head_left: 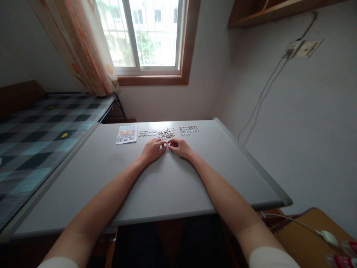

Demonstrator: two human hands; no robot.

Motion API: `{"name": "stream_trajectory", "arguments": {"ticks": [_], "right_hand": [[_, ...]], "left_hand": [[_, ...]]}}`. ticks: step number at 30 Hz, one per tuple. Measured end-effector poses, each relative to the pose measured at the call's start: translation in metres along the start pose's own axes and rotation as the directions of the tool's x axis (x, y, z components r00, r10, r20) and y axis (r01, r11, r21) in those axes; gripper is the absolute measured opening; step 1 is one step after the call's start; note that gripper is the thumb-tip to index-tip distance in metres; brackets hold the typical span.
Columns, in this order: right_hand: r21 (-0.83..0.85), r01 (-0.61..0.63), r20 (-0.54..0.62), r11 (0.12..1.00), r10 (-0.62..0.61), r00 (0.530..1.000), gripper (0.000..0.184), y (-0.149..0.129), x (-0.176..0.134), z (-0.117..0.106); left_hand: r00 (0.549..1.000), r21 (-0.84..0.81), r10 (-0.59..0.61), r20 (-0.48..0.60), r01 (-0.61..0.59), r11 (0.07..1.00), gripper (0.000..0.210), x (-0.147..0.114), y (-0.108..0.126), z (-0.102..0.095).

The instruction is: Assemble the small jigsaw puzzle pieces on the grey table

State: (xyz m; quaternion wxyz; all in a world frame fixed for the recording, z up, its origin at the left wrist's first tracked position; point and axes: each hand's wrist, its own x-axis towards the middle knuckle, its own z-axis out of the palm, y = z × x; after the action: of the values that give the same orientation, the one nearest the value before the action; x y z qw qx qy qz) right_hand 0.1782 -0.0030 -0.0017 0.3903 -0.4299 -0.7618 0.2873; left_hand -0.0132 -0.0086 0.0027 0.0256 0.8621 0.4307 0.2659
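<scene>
My left hand (154, 149) and my right hand (180, 147) meet over the middle of the white table (173, 186). Between their fingertips is a small jigsaw puzzle piece (167, 144), pinched from both sides; whether it is one piece or two joined cannot be made out. Just beyond my fingers lies a pile of loose puzzle pieces (166, 133). A second group of pieces (147, 133) is spread to its left, and a third group (189, 130) to its right. Left of them all, a printed picture sheet (126, 134) lies flat.
A bed with a checked cover (55, 126) runs along the table's left side. A window (150, 37) and a curtain (80, 44) are at the back. On the right, a cord hangs from a wall socket (305, 48). A wooden stool (312, 227) with a white charger (329, 237) stands at lower right.
</scene>
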Motion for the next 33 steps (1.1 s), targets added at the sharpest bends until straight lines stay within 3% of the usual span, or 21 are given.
{"name": "stream_trajectory", "arguments": {"ticks": [33], "right_hand": [[0.001,0.008,0.021,1.000,-0.008,1.000,0.019,0.0011,-0.0004,0.0002]], "left_hand": [[1.000,-0.002,0.001,0.000,-0.001,1.000,0.025,-0.0001,0.0020,-0.0006]]}}
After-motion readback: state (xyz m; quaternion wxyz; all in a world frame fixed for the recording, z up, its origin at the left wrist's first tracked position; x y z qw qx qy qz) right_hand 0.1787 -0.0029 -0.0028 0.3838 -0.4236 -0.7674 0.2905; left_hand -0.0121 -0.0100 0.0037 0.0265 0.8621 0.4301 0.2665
